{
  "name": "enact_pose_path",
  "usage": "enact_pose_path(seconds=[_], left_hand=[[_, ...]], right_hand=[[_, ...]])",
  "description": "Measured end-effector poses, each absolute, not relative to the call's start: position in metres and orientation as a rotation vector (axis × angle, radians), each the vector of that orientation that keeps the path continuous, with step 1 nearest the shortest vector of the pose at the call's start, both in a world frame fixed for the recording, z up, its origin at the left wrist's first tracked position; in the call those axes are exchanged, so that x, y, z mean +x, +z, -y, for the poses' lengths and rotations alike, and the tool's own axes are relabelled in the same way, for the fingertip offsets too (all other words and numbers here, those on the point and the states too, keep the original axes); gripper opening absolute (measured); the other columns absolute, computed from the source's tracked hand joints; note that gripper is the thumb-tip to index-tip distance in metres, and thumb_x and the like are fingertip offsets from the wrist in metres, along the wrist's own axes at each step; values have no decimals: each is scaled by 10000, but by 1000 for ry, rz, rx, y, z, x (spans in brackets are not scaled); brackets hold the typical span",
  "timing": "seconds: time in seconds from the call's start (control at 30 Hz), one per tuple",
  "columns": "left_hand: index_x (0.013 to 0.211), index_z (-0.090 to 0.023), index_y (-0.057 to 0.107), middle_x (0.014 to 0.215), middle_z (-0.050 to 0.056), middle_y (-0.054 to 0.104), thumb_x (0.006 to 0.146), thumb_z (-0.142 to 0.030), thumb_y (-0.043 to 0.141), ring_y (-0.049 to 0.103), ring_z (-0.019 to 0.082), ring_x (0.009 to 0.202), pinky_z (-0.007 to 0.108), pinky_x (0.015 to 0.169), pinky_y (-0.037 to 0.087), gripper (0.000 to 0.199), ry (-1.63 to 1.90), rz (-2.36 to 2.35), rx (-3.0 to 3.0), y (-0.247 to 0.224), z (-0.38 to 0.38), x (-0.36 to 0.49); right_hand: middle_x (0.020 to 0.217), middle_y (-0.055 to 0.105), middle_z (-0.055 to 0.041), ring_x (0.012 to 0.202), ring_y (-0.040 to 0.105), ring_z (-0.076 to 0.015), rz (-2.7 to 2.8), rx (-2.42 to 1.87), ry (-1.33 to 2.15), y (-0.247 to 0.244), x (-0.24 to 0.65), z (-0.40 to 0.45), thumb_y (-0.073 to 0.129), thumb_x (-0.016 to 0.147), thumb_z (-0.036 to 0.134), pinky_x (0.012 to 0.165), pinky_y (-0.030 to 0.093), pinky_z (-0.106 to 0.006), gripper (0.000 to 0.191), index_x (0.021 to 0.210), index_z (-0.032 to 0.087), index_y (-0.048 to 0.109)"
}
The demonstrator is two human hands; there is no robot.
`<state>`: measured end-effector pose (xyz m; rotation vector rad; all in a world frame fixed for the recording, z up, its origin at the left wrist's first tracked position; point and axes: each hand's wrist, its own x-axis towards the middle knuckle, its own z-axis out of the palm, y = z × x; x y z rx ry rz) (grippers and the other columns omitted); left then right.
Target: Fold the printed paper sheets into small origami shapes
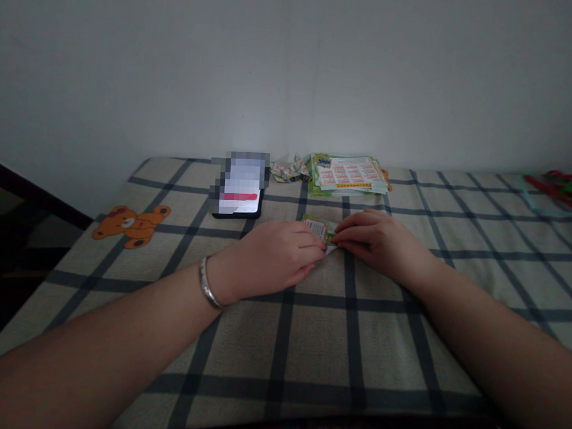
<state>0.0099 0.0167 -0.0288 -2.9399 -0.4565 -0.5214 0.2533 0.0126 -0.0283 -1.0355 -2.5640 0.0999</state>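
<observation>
A small printed sheet of paper (316, 228), green-edged with a white underside, lies low over the tablecloth between my hands. My left hand (284, 252), with a silver bangle at the wrist, has its fingers closed on the paper's near left part and covers some of it. At the paper's right edge, the thumb and fingertips of my right hand (378, 239) pinch it. Whether the paper is folded cannot be made out fully. Just beyond it lies a stack of printed sheets (348, 173) with green borders and calendar-like grids.
A lit smartphone (242, 190) lies left of the stack, with a crumpled piece of printed paper (290, 170) between them. An orange bear shape (131, 225) is at the left on the checked tablecloth (241, 364). Red and green items (564, 192) sit far right. A wall (292, 69) borders the back.
</observation>
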Motion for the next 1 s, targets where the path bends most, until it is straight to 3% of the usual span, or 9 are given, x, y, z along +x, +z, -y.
enact_pose_path(seconds=[0.73,1.0], left_hand=[[1112,-197,678,1144,37,683,906,-246,571,591,238,1073,424,929,518,237,-416,596,-3000,-27,-13,14],[1093,-157,683,1061,57,691,887,-200,556,591,241,1057,426,940,517,246,-403,637,-2968,-26,-7,19]], right_hand=[[974,698,-84,888,629,-214,2611,-1084,90,-27,253,-11,578,911,197,809,501,-357,183,920,181,760],[974,704,-77,884,633,-215,2632,-1086,56,-24,251,-9,575,916,198,817,499,-360,184,899,186,758]])
